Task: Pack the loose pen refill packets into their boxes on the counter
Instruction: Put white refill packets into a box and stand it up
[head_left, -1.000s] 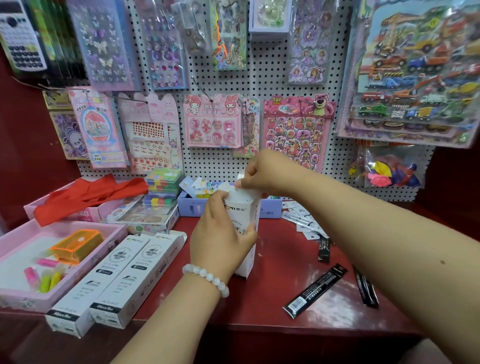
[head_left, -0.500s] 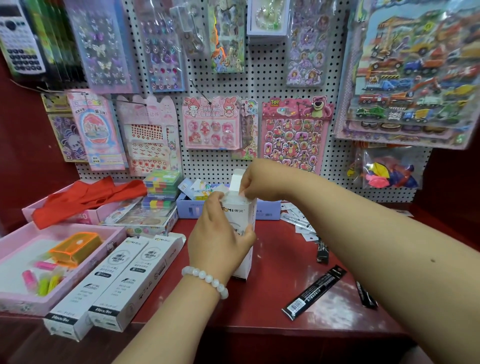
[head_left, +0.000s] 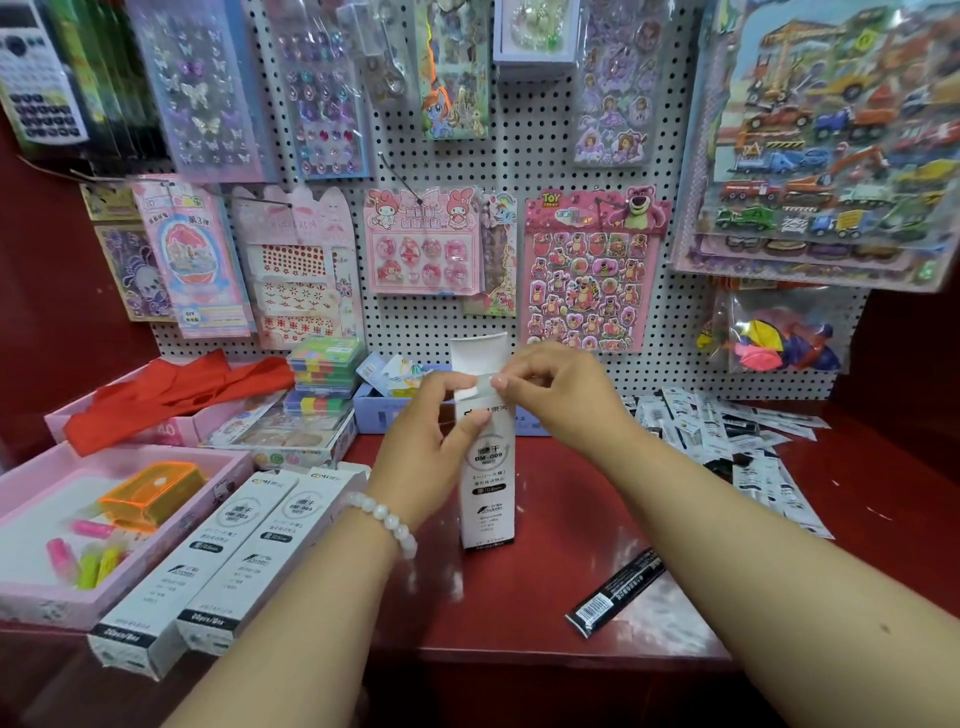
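A white refill box (head_left: 488, 483) stands upright on the red counter (head_left: 545, 597), its top flap raised. My left hand (head_left: 431, 441) grips the box's upper left side, thumb across its front. My right hand (head_left: 556, 395) pinches a small side flap at the box's top. One black refill packet (head_left: 615, 600) lies loose at the front right. A pile of several black and white refill packets (head_left: 727, 441) is spread at the right. Two shut white boxes (head_left: 228, 556) lie side by side at the front left.
A pink tray (head_left: 31, 587) with an orange case and highlighters sits at the left. Behind it are a red cloth (head_left: 171, 395), stacked colourful cases (head_left: 324, 371) and a blue bin (head_left: 374, 410). A pegboard (head_left: 519, 171) of sticker sheets rises at the back.
The box's top flap has come up and now stands open. My right hand shifted from pressing on the top to pinching a side flap. My left hand slid a little lower.
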